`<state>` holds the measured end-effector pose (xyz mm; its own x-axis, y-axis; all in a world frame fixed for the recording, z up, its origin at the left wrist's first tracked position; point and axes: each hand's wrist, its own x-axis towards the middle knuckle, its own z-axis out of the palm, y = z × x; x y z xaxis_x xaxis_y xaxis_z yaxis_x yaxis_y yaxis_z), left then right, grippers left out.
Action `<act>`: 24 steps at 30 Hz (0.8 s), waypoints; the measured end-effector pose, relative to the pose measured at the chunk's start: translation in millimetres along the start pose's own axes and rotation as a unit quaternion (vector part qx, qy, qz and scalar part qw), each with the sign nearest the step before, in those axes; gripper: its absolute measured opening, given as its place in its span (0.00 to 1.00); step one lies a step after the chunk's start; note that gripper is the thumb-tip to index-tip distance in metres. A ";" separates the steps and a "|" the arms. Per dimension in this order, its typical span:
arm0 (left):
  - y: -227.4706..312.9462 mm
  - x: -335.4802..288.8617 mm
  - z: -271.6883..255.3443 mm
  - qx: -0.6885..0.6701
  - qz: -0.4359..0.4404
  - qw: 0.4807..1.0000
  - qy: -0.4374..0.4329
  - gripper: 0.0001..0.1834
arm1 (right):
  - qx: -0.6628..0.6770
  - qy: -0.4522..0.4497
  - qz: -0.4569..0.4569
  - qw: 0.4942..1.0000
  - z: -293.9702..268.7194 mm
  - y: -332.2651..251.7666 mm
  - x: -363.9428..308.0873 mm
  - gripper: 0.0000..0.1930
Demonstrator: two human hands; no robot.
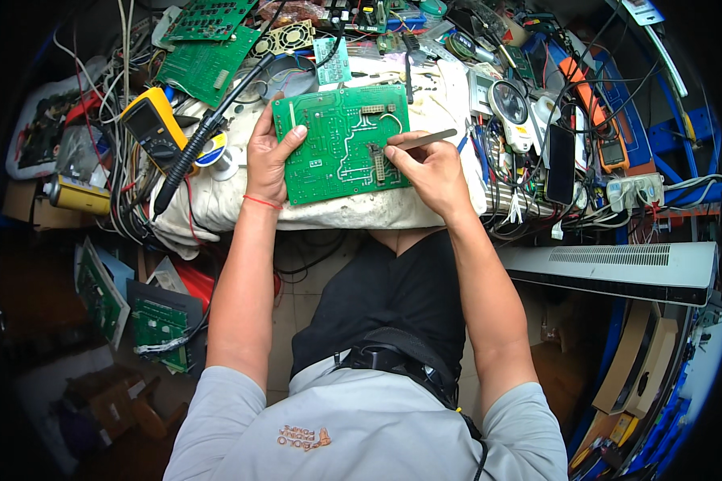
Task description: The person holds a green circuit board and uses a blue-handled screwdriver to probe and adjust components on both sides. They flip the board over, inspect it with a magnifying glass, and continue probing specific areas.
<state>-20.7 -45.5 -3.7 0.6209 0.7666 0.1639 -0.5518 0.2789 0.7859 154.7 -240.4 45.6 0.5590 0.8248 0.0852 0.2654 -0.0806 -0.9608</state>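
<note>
Overhead, head view: flat green rectangular circuit board (342,144) lies on dirty white cloth (217,204) at bench edge. Left hand (266,156) clamps board's left edge, thumb on top. Right hand (429,168) pinches slim metal tweezers (425,140), tip on row of solder pins. Board likely light, stiff, fragile at joints; best held by edges. Yellow multimeter (154,122), black soldering-iron handle (192,152), tangled cables crowd close.
</note>
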 end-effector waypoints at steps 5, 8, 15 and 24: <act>0.3 0.9 1.0 0.002 0.000 1.000 0.006 0.39 | 0.029 0.014 -0.009 0.999 0.8 1.5 2.1 0.12; 0.2 0.2 0.5 0.006 0.001 1.000 0.006 0.39 | 0.038 0.010 0.007 0.999 1.6 3.6 0.0 0.12; 0.1 1.1 -0.6 0.002 0.001 1.000 0.002 0.40 | 0.019 0.018 -0.009 1.000 4.9 6.4 -1.4 0.12; -0.8 -0.1 -0.4 0.003 -0.001 1.000 0.002 0.40 | 0.003 0.053 -0.022 0.998 8.2 8.8 -3.3 0.11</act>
<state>-20.5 -45.6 -4.6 0.6198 0.7685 0.1589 -0.5462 0.2771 0.7905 148.8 -239.3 34.7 0.6269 0.7637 0.1543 0.2867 -0.0419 -0.9571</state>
